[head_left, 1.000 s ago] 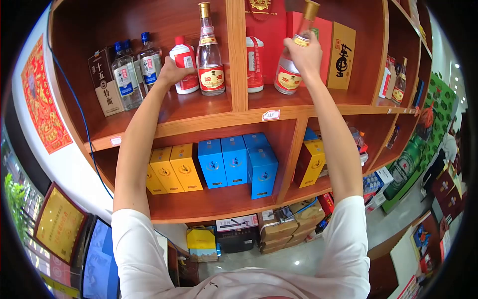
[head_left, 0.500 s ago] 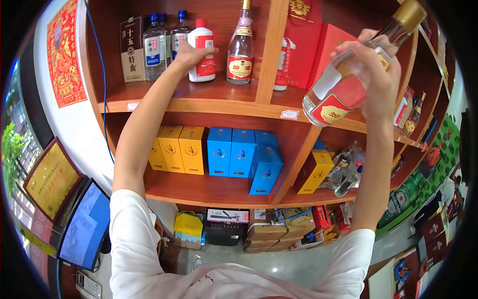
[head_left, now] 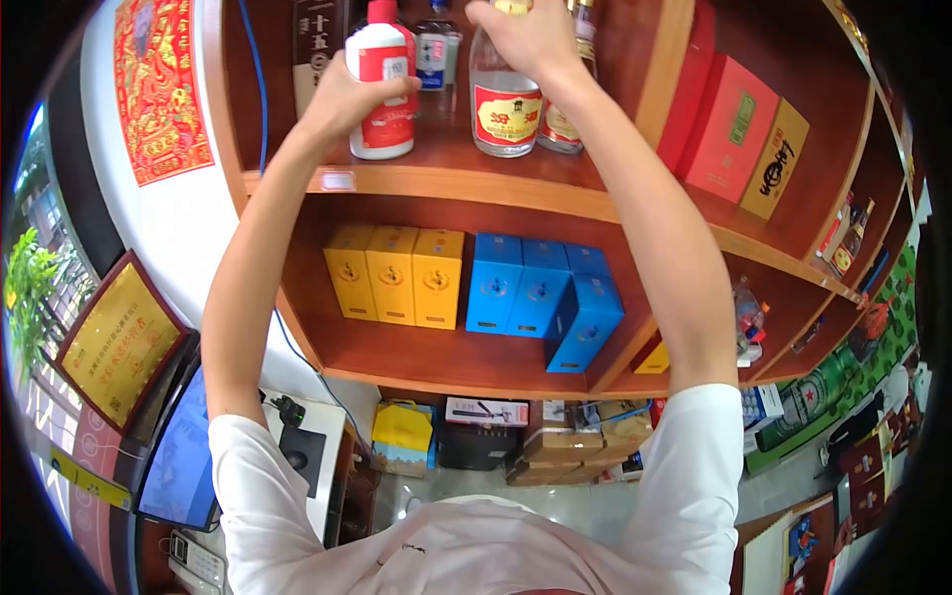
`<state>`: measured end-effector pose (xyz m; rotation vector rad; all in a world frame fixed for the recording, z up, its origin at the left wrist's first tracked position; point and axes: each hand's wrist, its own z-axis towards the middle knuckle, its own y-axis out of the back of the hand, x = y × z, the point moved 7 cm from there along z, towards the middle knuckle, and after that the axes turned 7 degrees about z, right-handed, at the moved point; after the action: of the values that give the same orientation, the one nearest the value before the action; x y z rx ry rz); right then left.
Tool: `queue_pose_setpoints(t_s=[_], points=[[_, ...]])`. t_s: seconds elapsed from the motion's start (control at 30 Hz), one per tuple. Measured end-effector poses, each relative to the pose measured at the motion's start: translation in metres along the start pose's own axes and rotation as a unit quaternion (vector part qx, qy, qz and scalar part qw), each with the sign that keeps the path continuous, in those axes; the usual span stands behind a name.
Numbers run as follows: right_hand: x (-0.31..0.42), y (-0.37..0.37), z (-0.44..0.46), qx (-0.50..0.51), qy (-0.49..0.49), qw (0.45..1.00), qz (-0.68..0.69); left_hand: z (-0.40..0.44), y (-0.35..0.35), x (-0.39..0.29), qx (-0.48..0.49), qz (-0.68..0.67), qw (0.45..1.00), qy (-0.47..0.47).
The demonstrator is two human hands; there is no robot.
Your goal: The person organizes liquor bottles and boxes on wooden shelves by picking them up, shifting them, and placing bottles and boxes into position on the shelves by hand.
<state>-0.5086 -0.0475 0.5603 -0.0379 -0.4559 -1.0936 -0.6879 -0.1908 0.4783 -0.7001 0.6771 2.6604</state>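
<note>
My left hand [head_left: 342, 102] is closed round a white bottle [head_left: 381, 137] with a red cap and red label, its thumb lying across the front. This bottle is upright on the upper shelf. My right hand [head_left: 533, 42] grips the upper part of a clear glass bottle [head_left: 506, 119] with a red and yellow label. The clear bottle is upright at the shelf; whether its base bears weight I cannot tell. Just behind it on the right is a similar bottle [head_left: 561, 129], partly covered. A blue-capped bottle [head_left: 432, 61] stands between my hands, further back.
A dark box [head_left: 309, 69] stands at the shelf's left. Yellow boxes [head_left: 393, 278] and blue boxes [head_left: 540, 288] fill part of the shelf below. A wooden divider [head_left: 662, 59] separates off red boxes [head_left: 734, 129]. A blue cable [head_left: 255, 69] hangs at the left.
My right hand has brought the clear bottle leftward from the right, beside the similar one. The white bottle has shifted left, in front of the blue-capped bottles. The view has turned slightly.
</note>
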Motion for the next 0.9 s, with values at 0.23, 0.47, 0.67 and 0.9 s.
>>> queue_pose_setpoints(t_s=[0.23,0.47,0.67,0.9], points=[[-0.069,-0.025,0.024,-0.002,-0.119,0.991,-0.068,-0.01,0.008,-0.005,0.006,-0.054,0.998,-0.014],[-0.116,-0.026,0.032,-0.021,-0.187,0.979,-0.082,-0.001,0.013,0.01,-0.019,-0.066,0.997,-0.028],[-0.099,-0.017,0.027,-0.053,-0.116,0.982,-0.14,-0.001,0.017,0.017,-0.045,-0.035,0.998,-0.014],[-0.006,-0.026,-0.024,0.062,0.081,0.951,-0.293,0.001,0.016,0.021,-0.042,-0.039,0.997,-0.052]])
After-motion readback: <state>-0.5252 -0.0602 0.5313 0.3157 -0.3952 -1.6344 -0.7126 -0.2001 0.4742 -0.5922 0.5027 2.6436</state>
